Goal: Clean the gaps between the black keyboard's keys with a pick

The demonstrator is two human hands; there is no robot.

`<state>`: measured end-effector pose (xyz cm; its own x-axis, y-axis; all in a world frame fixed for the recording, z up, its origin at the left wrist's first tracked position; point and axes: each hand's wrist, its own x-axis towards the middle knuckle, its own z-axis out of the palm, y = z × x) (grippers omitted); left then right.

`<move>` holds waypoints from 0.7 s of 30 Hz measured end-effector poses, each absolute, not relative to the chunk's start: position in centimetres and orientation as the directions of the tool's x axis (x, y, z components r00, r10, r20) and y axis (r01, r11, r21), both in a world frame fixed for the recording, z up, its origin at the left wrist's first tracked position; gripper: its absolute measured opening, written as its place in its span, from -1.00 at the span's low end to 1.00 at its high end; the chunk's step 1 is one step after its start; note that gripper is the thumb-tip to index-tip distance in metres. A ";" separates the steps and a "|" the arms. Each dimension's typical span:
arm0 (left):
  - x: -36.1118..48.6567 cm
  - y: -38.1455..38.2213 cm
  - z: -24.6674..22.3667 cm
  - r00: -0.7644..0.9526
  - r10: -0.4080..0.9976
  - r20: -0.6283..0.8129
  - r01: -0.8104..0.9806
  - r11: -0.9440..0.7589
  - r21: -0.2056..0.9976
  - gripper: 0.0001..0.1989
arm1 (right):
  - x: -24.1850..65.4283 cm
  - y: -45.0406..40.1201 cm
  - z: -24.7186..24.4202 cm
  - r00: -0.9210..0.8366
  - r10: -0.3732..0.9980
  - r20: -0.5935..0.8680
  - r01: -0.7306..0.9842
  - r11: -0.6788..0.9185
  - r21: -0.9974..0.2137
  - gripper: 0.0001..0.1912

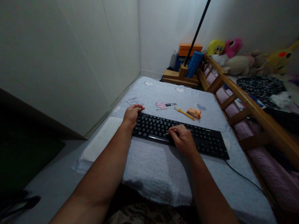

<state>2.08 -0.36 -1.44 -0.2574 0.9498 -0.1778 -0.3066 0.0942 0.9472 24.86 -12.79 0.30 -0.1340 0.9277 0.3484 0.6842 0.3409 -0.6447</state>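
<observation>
A black computer keyboard (158, 127) lies across the cloth-covered table, slightly tilted in view. My left hand (132, 114) rests against its left end, fingers curled together around the far corner; the thumb is hard to make out. Over the keys right of the space bar, my right hand (183, 138) is closed in a pinch on a thin stick with a pale tip, which looks like a cotton swab (167, 133). Behind the keyboard are another cotton swab (161, 109), a small dark-handled tool (168, 105), a yellow-handled brush (185, 114) and a crumpled orange cloth (194, 113).
The keyboard's cable (244, 176) runs off the right front. A wooden rail (254, 99) borders the table's right side, with plush toys (233, 48) beyond. A pale cabinet (70, 62) stands at left. A folded white cloth (102, 138) lies by my left forearm.
</observation>
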 end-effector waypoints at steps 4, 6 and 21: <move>2.1 -0.3 -1.5 -0.266 0.949 -0.171 -0.311 0.083 0.947 -0.88 | 24.8 -12.9 0.5 -0.156 0.928 0.338 0.675 0.350 -0.649 -0.81; 2.1 -0.3 -1.5 -0.267 0.948 -0.173 -0.318 0.083 0.945 -0.88 | 24.8 -13.0 0.6 -0.167 0.929 0.331 0.673 0.353 -0.650 -0.81; 2.1 -0.4 -1.4 -0.260 0.949 -0.181 -0.294 0.100 0.950 -0.88 | 24.9 -12.9 0.6 -0.167 0.933 0.318 0.684 0.342 -0.644 -0.81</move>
